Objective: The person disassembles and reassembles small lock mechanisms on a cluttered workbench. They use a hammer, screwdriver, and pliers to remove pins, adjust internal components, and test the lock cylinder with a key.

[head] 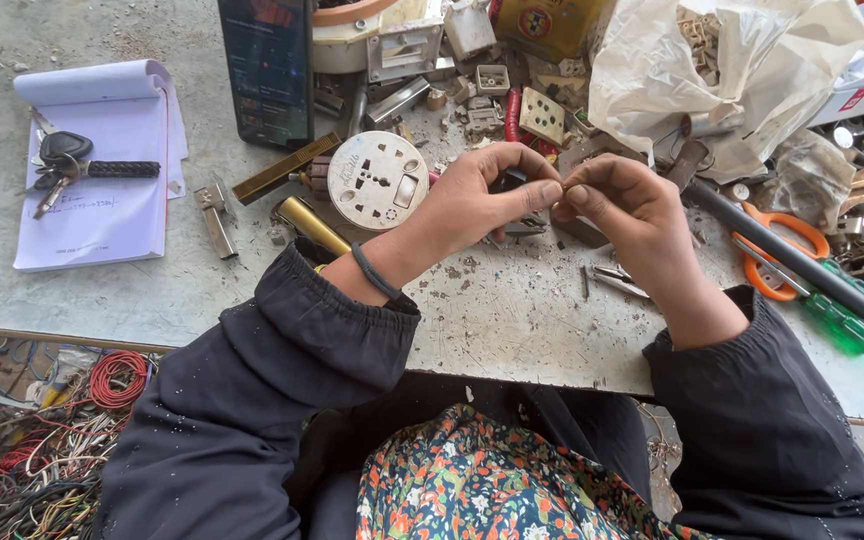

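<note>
Pinching a tiny part, too small to identify, between both hands: left hand [482, 195] and right hand [622, 205] meet fingertip to fingertip above the worktop [512, 320]. Round socket plate [379, 180] at nine o'clock. I'd keep the grip low.

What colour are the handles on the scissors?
Orange. The scissors lie on the table right of the hands, seen in the head view.
</note>
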